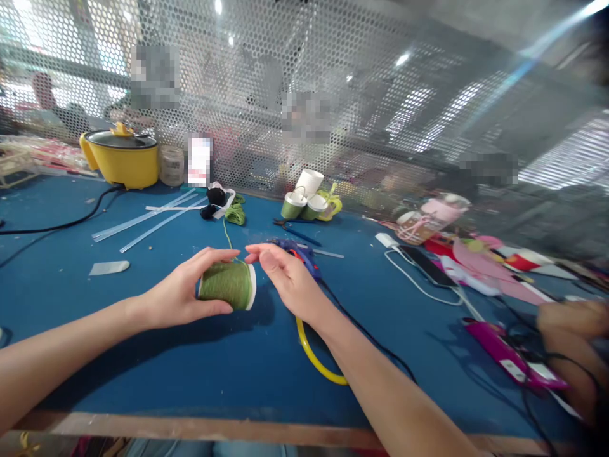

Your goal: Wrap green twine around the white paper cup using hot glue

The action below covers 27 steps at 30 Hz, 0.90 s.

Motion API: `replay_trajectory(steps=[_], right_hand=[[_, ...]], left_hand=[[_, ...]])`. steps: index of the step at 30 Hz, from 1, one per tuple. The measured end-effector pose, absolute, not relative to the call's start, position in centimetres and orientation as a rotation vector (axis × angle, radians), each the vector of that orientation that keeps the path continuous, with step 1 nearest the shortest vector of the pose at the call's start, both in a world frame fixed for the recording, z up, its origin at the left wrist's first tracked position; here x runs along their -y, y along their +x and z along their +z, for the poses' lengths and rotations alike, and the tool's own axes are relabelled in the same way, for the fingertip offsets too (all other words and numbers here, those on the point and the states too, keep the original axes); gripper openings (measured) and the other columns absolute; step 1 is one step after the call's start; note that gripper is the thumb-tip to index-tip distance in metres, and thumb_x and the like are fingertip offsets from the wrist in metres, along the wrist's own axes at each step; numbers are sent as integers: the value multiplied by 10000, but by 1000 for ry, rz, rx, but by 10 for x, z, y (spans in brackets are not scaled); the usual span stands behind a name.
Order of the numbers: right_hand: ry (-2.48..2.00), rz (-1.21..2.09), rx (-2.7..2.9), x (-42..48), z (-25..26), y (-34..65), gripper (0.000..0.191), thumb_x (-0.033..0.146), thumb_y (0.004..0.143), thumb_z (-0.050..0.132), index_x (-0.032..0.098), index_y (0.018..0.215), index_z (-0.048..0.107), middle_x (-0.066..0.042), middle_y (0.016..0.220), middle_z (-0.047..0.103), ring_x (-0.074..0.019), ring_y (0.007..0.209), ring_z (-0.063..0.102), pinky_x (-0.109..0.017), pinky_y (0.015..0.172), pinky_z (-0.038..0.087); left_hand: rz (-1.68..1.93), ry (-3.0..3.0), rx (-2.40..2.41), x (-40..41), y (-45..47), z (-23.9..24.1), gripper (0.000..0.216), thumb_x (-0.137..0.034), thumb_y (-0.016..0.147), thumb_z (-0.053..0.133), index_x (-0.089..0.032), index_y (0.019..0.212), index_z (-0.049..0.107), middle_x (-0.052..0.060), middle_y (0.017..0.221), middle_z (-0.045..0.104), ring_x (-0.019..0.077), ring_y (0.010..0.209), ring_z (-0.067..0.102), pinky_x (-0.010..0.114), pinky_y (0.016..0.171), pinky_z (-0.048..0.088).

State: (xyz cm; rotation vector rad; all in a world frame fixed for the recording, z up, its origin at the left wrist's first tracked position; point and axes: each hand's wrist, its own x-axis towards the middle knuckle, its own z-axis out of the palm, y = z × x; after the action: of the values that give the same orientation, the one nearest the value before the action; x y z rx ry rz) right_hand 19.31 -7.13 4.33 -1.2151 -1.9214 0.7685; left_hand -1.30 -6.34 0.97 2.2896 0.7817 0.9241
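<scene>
My left hand (185, 289) is wrapped around a white-rimmed paper cup wound with green yarn (226, 285), tilted on its side above the blue table. Close to the cup's rim, my right hand (285, 273) has its thumb and fingers drawn together at the green yarn strand (228, 233). That strand runs back to a small green yarn bundle (235, 214) on the table. Beneath my right hand lie a blue glue gun (311, 263), partly covered, and a yellow ring (316, 358).
Further back stand several yarn-wrapped cups (294, 205), pliers (302, 235), black yarn balls (217, 196) and clear glue sticks (157, 216). A yellow electric pot (126, 162) is at left. At right are a phone (428, 266), a purple device (514, 358) and another person's hand (571, 320).
</scene>
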Motion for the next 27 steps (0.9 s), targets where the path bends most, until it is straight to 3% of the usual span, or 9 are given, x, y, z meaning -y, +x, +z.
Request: replay_trajectory(steps=[4,15,23,27], right_hand=[[-1217,864,1987,70,41,193,551,548,875,277,151,1129,563,-96,1010,644,-196,1007,559,-357,929,368],[-1046,1439,1663,69,41,190,586,593,849,293,174,955,689,-68,981,683,-202,984,585,-379,926,390],[-1030,1376,1699,60,44,177,578,610,833,310,172,947,670,-74,990,667,-172,985,576,-334,896,406],[-1193,1162,1849,48,45,181,567,577,857,298,139,996,629,-95,944,670,-156,861,613,-294,765,463]], left_hand=[[900,2381,-672,63,-13,9,602,-278,756,643,-226,1272,336,103,1196,474,242,1094,482,388,934,413],[822,2427,-639,66,-13,9,683,-293,755,648,-232,1330,284,111,1169,438,242,1081,471,415,939,415],[777,2449,-681,66,-13,5,618,-337,745,650,-244,1285,365,109,1219,424,287,1185,400,430,981,382],[776,2403,-720,66,-12,8,519,-345,738,650,-216,1201,455,95,1136,476,254,1066,497,389,928,427]])
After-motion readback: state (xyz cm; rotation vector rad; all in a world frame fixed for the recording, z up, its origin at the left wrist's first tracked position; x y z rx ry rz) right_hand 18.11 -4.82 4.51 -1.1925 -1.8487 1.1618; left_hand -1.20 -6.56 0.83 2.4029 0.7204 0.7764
